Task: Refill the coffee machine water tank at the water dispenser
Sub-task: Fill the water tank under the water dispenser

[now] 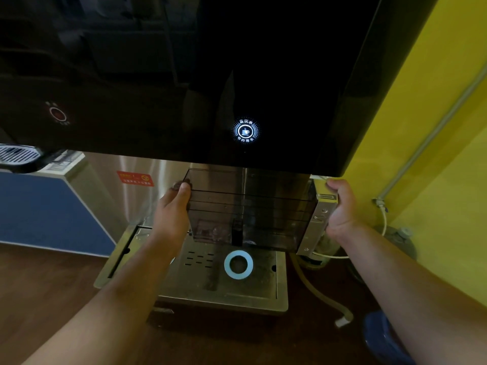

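Observation:
A smoky, see-through water tank (250, 209) with a metal end plate hangs under the black front panel of the water dispenser (184, 75), above the steel drip tray (266, 283). My left hand (172, 204) grips the tank's left end, fingers curled round its far side. At the right end, my right hand (340, 206) grips the metal plate. A lit white cup button (246, 131) glows on the panel just above the tank. Whether water is running cannot be made out.
A dim red button (57, 113) sits at the panel's left. On the tray lies a pale blue ring (238, 264). A yellow wall (434, 127) with a grey pipe stands close on the right, hoses (316, 291) trail on the floor, and a blue panel (39, 209) is left.

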A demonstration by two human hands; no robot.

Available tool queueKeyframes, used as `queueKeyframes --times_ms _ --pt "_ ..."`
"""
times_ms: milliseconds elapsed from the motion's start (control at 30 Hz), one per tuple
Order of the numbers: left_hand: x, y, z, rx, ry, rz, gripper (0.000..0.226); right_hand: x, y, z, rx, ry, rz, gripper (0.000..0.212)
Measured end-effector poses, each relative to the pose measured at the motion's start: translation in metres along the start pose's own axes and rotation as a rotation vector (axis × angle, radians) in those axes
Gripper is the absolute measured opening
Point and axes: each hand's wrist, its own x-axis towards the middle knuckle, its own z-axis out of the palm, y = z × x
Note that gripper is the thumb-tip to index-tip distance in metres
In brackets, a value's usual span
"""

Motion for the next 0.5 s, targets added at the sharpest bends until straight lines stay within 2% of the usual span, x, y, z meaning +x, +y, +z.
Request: queueKeyframes --times_ms 500 --pt "-0.0002 0.0016 0.0011 -0.016 -0.007 -0.005 0.026 0.0003 -0.0008 0.001 -0.014 0.037 0.008 0.031"
